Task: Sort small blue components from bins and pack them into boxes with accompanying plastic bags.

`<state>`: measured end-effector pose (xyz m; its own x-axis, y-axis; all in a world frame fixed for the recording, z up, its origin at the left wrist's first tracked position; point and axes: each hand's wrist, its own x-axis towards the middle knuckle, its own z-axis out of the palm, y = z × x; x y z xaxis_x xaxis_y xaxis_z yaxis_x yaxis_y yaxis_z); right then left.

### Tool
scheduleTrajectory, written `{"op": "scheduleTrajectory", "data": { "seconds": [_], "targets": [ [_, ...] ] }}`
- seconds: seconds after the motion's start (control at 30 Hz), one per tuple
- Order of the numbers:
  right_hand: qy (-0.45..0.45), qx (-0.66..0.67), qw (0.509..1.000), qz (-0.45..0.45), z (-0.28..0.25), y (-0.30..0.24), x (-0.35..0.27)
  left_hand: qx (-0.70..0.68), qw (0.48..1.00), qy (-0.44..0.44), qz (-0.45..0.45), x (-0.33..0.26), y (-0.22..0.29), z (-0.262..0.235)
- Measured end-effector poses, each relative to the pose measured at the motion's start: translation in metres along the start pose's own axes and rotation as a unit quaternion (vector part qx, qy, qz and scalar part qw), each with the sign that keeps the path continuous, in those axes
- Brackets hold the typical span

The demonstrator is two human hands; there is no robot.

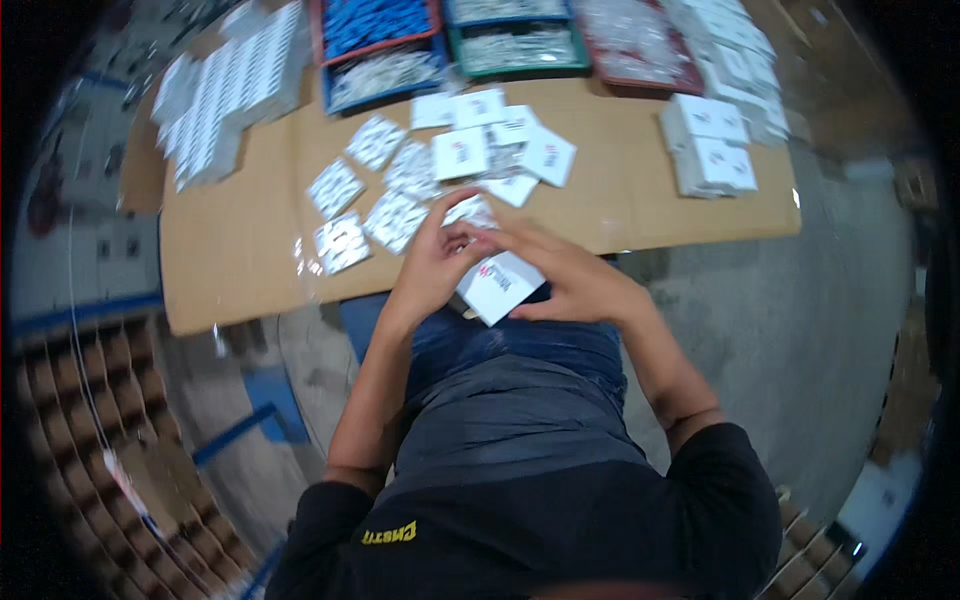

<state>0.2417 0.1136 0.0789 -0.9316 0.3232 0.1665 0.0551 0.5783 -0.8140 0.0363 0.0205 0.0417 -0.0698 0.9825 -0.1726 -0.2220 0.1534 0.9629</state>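
Observation:
A small white square box point(497, 286) with a red mark on its face is held over my lap, at the near edge of a cardboard-covered table point(230, 250). My left hand point(432, 265) grips the box's upper left side, fingers curled at its top edge. Across the box's top and right side lies my right hand point(565, 275), its fingers meeting the left hand's fingers. Just beyond my hands lie several clear packets point(395, 220) of small white parts and several more white boxes point(490, 150).
Blue, green and red bins point(385, 45) of small parts line the table's far edge. Stacks of white boxes stand at the far left point(225, 95) and far right point(715, 150). Cardboard divider grids point(90, 410) sit on the floor at my left and lower right.

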Motion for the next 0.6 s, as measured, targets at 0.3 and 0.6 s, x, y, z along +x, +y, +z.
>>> {"op": "scheduleTrajectory", "data": {
  "seconds": [0.3,0.6],
  "targets": [
    [0.327,-0.171,0.909,0.193,-0.063,0.054,-0.093,-0.058,0.989,-0.042,-0.129,0.023,-0.023,0.019],
    [0.642,-0.239,0.631,0.365,-0.19,0.175,-0.202,0.071,0.985,-0.032,-0.153,-0.001,-0.038,0.005]
  ]
}}
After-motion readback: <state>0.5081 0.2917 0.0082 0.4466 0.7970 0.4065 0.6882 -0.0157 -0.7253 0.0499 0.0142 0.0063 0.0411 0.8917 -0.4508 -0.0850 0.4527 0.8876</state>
